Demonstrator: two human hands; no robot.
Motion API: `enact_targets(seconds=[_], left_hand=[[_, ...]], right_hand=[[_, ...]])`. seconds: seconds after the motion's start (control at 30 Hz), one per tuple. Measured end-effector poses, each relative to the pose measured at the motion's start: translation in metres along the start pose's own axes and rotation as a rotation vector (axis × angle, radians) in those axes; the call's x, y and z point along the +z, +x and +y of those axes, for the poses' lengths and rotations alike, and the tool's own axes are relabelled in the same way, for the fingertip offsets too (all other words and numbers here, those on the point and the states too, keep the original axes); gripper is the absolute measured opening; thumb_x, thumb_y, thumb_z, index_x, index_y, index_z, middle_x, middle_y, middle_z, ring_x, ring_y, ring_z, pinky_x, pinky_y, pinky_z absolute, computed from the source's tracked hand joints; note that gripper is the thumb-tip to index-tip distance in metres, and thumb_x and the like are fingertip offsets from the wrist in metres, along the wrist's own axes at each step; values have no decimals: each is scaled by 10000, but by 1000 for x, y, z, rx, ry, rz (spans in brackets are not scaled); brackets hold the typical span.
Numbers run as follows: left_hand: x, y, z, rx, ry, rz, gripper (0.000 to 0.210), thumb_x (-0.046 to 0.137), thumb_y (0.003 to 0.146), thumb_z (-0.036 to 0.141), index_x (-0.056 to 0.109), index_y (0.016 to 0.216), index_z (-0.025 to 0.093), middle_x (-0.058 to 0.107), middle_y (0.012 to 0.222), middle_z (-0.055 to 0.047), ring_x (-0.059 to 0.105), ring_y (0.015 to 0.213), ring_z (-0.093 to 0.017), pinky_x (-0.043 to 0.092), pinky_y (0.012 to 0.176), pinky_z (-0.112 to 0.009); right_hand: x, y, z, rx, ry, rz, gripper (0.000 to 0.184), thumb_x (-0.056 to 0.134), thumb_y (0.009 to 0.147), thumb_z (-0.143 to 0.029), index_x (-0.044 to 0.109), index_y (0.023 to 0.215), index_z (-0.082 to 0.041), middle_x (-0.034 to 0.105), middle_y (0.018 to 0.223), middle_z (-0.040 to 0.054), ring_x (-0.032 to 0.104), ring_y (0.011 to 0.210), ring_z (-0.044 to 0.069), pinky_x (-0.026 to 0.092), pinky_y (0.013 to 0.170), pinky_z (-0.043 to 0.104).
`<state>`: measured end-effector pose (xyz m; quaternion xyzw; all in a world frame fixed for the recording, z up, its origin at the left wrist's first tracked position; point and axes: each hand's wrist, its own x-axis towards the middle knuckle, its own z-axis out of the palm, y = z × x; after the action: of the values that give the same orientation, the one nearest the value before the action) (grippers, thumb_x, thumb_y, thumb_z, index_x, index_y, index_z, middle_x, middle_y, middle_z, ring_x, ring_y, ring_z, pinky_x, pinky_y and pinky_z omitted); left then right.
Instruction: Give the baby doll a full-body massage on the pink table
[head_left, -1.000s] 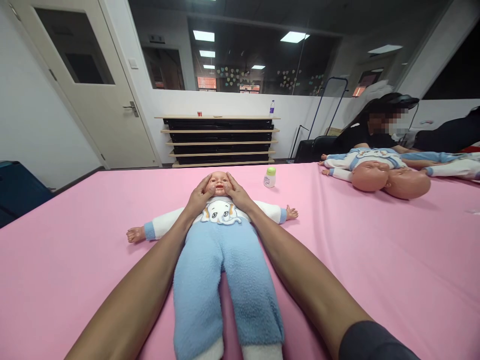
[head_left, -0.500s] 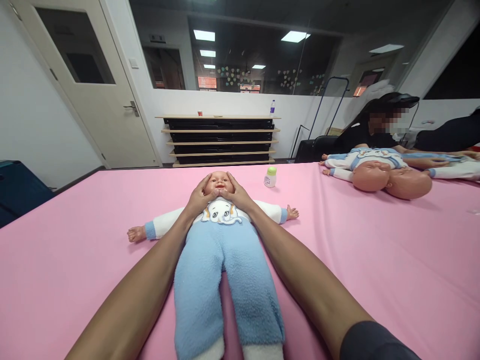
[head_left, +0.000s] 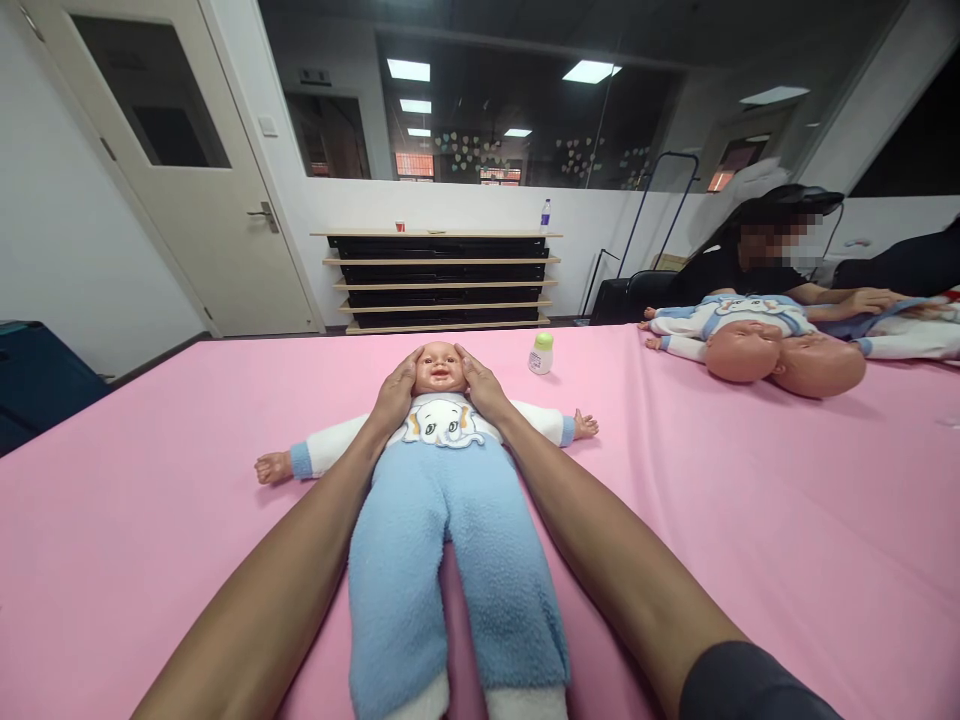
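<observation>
A baby doll (head_left: pixel 442 500) in a white top with an elephant face and fluffy blue trousers lies on its back, arms spread, feet towards me. My left hand (head_left: pixel 395 392) cups the side of its head at the left, fingers stretched along the temple. On the opposite side my right hand (head_left: pixel 484 385) does the same, so the head is held between both palms. The doll's smiling face shows between my hands. Both thumbs lie along the sides of the face, and the fingertips are partly hidden behind the head.
A small white bottle with a green cap (head_left: pixel 541 354) stands right of the doll's head on the pink sheet (head_left: pixel 720 560). Further right lie other dolls (head_left: pixel 742 350), with a person in a black cap (head_left: pixel 780 225) beside them. A shelf rack (head_left: pixel 442 260) stands behind.
My thumbs have moved outward from the doll's chin to the sides of its face, uncovering the mouth and chin. At the right, the other person's hand has been raised slightly.
</observation>
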<state>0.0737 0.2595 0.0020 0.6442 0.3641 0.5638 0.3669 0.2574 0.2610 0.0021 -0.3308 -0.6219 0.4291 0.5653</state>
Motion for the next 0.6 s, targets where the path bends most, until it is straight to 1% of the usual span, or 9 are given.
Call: enact_targets(seconds=[0.03, 0.1, 0.17, 0.23, 0.33, 0.43, 0.6], left_hand=[[0, -1, 1, -5, 5, 2, 578, 427, 926, 545, 466, 1406, 226, 411, 1494, -49, 359, 1388, -242, 272, 1160, -406], [0, -3, 5, -16, 28, -16, 633, 531, 879, 531, 430, 1431, 239, 397, 1502, -52, 360, 1386, -261, 279, 1156, -417], [-1, -6, 9, -25, 51, -48, 787, 695, 775, 470, 374, 1462, 259, 387, 1508, -56, 368, 1379, -286, 288, 1151, -424], [-2, -8, 13, -30, 53, -69, 894, 772, 702, 412, 346, 1476, 268, 383, 1510, -60, 380, 1369, -302, 294, 1147, -428], [-2, -8, 13, -33, 30, -67, 855, 758, 713, 402, 375, 1462, 253, 385, 1508, -65, 382, 1367, -307, 292, 1147, -436], [-3, -5, 9, -29, 10, -59, 799, 731, 740, 414, 399, 1449, 253, 391, 1505, -59, 375, 1372, -296, 282, 1151, -440], [-3, -3, 4, -29, -11, -46, 736, 675, 791, 461, 416, 1442, 237, 424, 1484, -61, 372, 1374, -298, 279, 1153, -451]], right_hand=[[0, -1, -1, 4, 0, 4, 647, 411, 894, -642, 425, 1430, -281, 407, 1492, -18, 368, 1384, 190, 264, 1169, 386], [0, -3, -3, 15, -17, -15, 708, 512, 849, -632, 381, 1453, -287, 383, 1506, -12, 346, 1398, 206, 253, 1171, 401], [-2, -7, -7, 19, -48, -62, 850, 662, 761, -586, 313, 1481, -299, 355, 1522, -6, 318, 1412, 225, 236, 1175, 415], [-4, -10, -9, 12, -72, -93, 951, 744, 700, -531, 270, 1493, -306, 333, 1534, -4, 301, 1420, 235, 223, 1178, 419], [-5, -9, -9, 13, -67, -86, 930, 747, 707, -504, 286, 1488, -301, 332, 1534, -6, 310, 1414, 231, 232, 1176, 409], [-5, -6, -8, 21, -47, -75, 889, 736, 723, -499, 318, 1478, -285, 356, 1522, -4, 352, 1392, 232, 267, 1164, 400], [-4, -4, -8, 31, -10, -80, 778, 609, 816, -569, 330, 1477, -268, 393, 1500, 2, 418, 1350, 226, 331, 1132, 390]])
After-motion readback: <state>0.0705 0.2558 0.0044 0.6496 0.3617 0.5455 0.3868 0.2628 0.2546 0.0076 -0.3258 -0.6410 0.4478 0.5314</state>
